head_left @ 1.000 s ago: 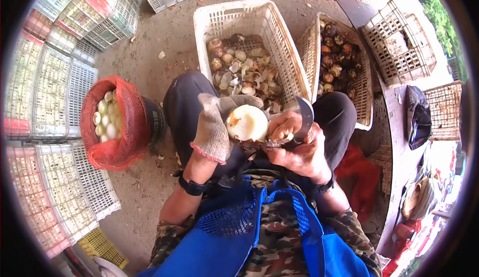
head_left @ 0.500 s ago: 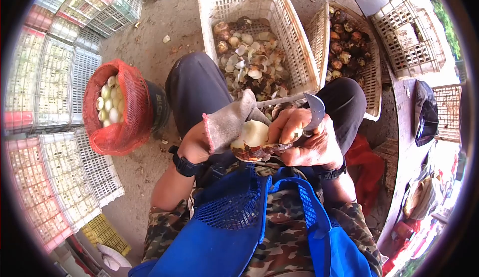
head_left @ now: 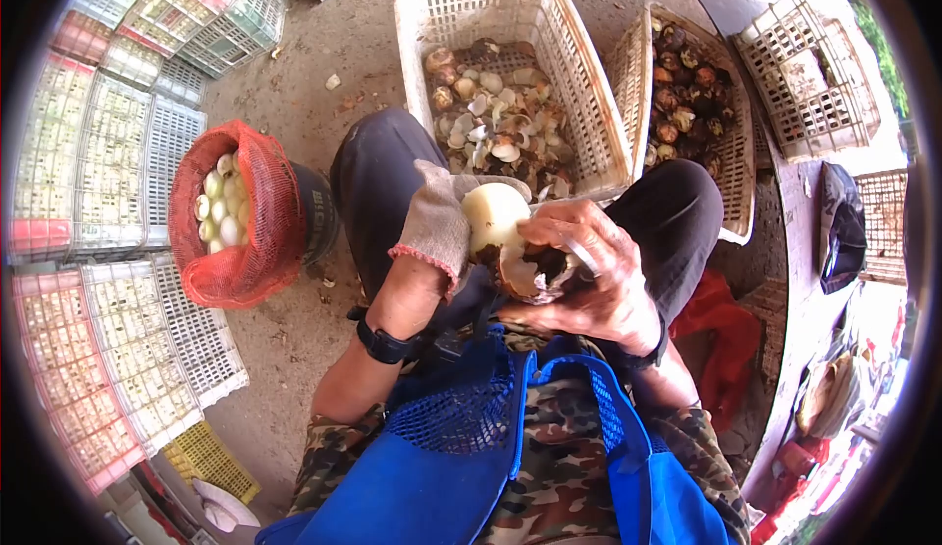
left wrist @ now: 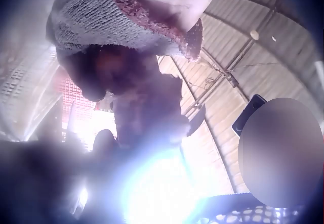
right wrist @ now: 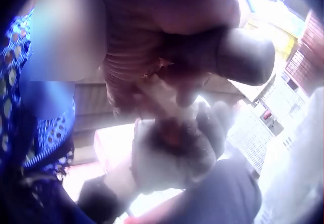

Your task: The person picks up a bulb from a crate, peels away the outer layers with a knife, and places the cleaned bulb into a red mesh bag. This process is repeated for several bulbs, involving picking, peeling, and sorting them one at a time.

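The gloved left hand (head_left: 434,219) holds a pale peeled bulb (head_left: 497,213) from its left and far side, above the lap. Against the bulb's near right side is brown, ragged peel (head_left: 528,278), with the bare right hand (head_left: 610,285) curled around it. A narrow grey band at the right fingers looks like the knife blade (head_left: 581,255), seen edge-on. In the left wrist view the glove (left wrist: 104,21) is at the top and a curved blade (left wrist: 197,121) shows beyond dark shapes. The right wrist view has the right hand (right wrist: 169,11) above the glove (right wrist: 172,155), blurred.
Ahead stands a white crate (head_left: 417,50) with peels and brown bulbs; a second crate (head_left: 743,197) of brown bulbs is right of it. A red mesh bag (head_left: 265,241) of pale bulbs stands left. Stacked crates (head_left: 118,349) line the far left, a board (head_left: 800,251) the right.
The right hand has turned over, and the blade that stood up beside it now shows only as a thin band. The bulb is tilted more upright, with peel hanging at its near right side.
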Tool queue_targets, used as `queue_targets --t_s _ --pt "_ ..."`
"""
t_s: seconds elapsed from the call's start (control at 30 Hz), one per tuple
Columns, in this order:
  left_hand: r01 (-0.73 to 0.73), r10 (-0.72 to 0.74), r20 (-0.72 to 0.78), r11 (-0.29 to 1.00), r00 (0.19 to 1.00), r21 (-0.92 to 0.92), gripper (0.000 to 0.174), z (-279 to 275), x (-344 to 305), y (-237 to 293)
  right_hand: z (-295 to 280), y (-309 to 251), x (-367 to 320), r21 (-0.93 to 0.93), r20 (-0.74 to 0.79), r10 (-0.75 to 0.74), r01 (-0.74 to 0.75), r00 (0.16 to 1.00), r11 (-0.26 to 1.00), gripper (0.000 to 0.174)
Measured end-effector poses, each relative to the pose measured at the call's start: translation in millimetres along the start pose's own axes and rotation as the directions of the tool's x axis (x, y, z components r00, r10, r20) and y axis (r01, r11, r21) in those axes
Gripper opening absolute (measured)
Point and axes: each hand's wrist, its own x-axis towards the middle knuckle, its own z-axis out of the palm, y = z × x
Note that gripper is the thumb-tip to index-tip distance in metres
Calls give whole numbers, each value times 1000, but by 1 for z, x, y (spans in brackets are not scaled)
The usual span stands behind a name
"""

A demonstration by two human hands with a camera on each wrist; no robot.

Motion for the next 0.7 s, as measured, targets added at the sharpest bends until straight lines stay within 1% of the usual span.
queue_targets --t_s 0.03,0.07,0.1,0.17,0.2,0.27,0.37,0.5,0.57,0.67,0.7 --pt "-51 54 53 998 997 -46 41 9 0 11 2 -1 -1 -113 -27 -30 26 999 993 58" --pt "-57 57 30 998 998 15 43 9 -2 10 5 1 -5 -193 9 -19 20 1000 981 68" --pt "-62 62 7 995 998 76 45 7 -5 9 10 -3 -5 -264 -32 -18 9 999 964 72" --pt "-74 77 -29 992 997 103 42 9 -9 8 17 -4 -7 -294 -72 -15 -7 997 956 68" --pt "-85 88 -42 994 995 70 37 13 -9 8 21 -1 -9 -310 -92 -47 16 995 951 66" --pt "-110 110 -62 994 992 5 32 21 -8 9 27 5 -11 -341 -130 -113 62 985 938 62" --pt "-143 139 -85 989 987 -48 31 27 -7 8 29 3 -11 -371 -143 -78 20 987 928 54" --pt "-162 154 -118 985 981 -59 30 33 -12 8 30 2 -13 -341 -153 -60 4 986 940 48" --pt "-167 161 -111 985 981 -47 30 30 -10 6 30 0 -11 -343 -146 -43 -10 988 939 45" --pt "-169 169 -88 986 982 11 29 22 -4 -1 36 9 -18 -318 -133 -85 39 987 947 48" --pt "-167 168 -100 986 981 16 29 23 -6 -1 34 8 -17 -318 -128 -99 54 987 947 48"
